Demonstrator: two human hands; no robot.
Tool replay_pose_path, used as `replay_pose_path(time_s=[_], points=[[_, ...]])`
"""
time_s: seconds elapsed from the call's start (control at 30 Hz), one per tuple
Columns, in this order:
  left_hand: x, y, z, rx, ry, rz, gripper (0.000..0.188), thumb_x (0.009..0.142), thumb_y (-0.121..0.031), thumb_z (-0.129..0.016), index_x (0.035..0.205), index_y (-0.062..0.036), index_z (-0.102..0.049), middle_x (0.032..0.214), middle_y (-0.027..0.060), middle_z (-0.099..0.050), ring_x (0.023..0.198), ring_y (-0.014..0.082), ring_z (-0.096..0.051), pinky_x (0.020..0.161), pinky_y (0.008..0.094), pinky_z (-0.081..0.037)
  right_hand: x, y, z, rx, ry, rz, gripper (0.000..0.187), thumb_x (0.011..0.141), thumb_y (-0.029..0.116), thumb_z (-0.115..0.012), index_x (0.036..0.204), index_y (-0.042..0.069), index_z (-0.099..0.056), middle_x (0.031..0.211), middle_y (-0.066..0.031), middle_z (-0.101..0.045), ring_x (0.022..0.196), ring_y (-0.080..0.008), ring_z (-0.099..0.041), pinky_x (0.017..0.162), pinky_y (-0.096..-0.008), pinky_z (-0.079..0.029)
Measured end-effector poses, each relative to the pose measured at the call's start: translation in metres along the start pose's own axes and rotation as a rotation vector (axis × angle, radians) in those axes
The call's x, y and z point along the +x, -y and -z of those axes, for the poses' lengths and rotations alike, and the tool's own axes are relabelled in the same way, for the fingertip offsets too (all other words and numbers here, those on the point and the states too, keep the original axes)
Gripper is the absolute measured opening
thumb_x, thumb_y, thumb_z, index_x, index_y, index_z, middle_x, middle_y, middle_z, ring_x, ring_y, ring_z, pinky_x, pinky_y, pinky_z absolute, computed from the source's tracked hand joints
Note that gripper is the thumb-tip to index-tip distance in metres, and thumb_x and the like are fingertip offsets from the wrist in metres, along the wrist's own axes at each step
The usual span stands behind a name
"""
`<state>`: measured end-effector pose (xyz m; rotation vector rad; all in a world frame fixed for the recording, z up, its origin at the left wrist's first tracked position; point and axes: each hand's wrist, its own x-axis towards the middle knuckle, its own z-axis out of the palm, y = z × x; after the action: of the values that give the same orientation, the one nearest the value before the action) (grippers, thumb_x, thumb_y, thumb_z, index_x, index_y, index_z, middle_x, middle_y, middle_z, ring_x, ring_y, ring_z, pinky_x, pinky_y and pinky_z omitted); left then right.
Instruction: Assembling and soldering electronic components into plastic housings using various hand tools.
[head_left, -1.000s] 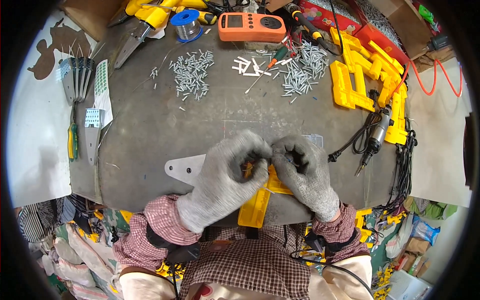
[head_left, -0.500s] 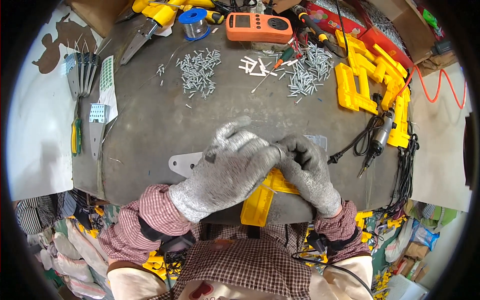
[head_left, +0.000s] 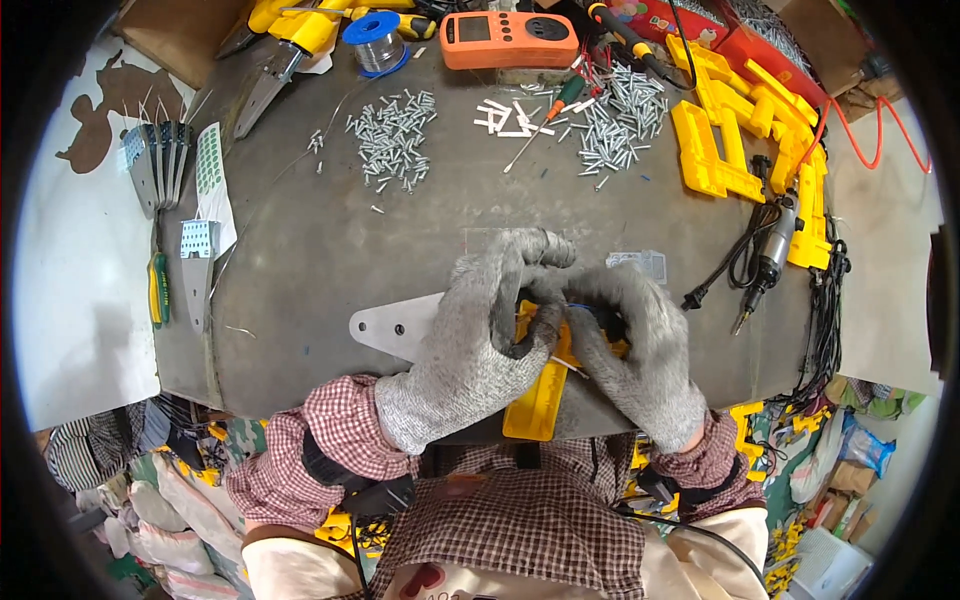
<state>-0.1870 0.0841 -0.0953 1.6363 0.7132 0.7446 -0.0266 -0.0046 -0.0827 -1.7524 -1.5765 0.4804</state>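
Dark grey worktop (head_left: 280, 270) spreads before me, with two heaps of screws (head_left: 392, 140) (head_left: 622, 118) toward its far side, an orange meter (head_left: 510, 40) behind them and a green-and-red-handled screwdriver (head_left: 568, 95) beside the right heap. Close to my body, the yellow plastic part (head_left: 537, 405) lies beneath my gloved hands, partly covered by them. My left hand (head_left: 465, 345) is curled, thumb and fingers drawn in toward my right hand (head_left: 645, 345), which is bent likewise; their fingertips come together above the part. Something thin and blue shows there, but I cannot tell which hand grips it, or what else they hold. A holed metal plate (head_left: 385, 326) juts out left of my left hand; a corded power screwdriver (head_left: 772, 250) rests well to the right.
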Motion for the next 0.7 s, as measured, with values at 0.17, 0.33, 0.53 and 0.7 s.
replay_pose_path(time_s=[0.17,0.33,0.53,0.7], points=[[0.007,-0.014,0.004,0.701,0.21,-0.558,0.038,0.076,-0.004,-0.07,0.113,-0.0107,-0.067,0.088,0.0021,-0.065,0.093,0.0241,-0.063,0.103,0.0446,-0.04,0.004,0.001,0.014,-0.008,0.101,-0.018,0.024,0.082,0.013,-0.072,0.103,0.004,-0.065,0.088,-0.0166,-0.065,0.079,-0.0355,-0.066,0.07,-0.0409,-0.053],[0.01,-0.016,0.007,0.738,0.248,-0.374,0.035,0.076,-0.002,-0.07,0.11,-0.0091,-0.067,0.095,0.0038,-0.065,0.098,0.0242,-0.062,0.1,0.0446,-0.043,0.013,-0.019,0.012,0.261,0.305,-0.257,0.019,0.09,0.017,-0.067,0.106,0.007,-0.065,0.081,-0.0172,-0.066,0.078,-0.0352,-0.069,0.067,-0.0405,-0.053],[0.019,-0.01,0.012,0.16,0.276,-0.024,0.029,0.081,0.007,-0.065,0.108,-0.0034,-0.058,0.112,0.013,-0.063,0.108,0.0305,-0.063,0.092,0.0401,-0.051,0.0,-0.011,0.019,-0.177,0.148,0.119,0.016,0.091,0.006,-0.067,0.107,0.004,-0.066,0.085,-0.0087,-0.064,0.079,-0.0143,-0.063,0.072,-0.032,-0.052],[0.013,-0.015,0.011,0.795,0.386,-0.477,0.044,0.08,0.003,-0.07,0.122,-0.01,-0.065,0.107,0.0057,-0.069,0.102,0.0243,-0.064,0.105,0.0477,-0.038,0.006,-0.041,0.009,0.378,0.25,-0.1,0.012,0.09,0.013,-0.069,0.1,0.006,-0.066,0.088,-0.0119,-0.064,0.076,-0.0237,-0.064,0.069,-0.0356,-0.05]])
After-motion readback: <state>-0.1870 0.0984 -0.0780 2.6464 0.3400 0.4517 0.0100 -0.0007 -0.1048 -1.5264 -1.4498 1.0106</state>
